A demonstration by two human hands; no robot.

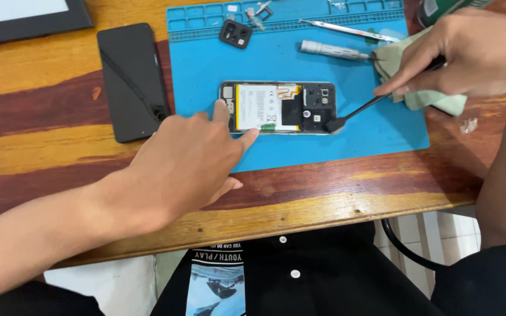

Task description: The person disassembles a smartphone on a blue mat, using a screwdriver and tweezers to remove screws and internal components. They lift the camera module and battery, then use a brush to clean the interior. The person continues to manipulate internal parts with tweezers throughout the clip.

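Pinning the opened phone [277, 107] (left end), left fingers [222, 111] spread; right fingers [402, 82] pinch a spudger [358, 111].

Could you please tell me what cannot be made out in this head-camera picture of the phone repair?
- Opened phone: its near left corner is hidden under the left hand.
- Black tool: its handle disappears inside the right hand.
- Green cloth: mostly covered by the right hand.
- Small parts in the blue mat trays: too small to identify.
- Dark frame: cut off by the top left edge.
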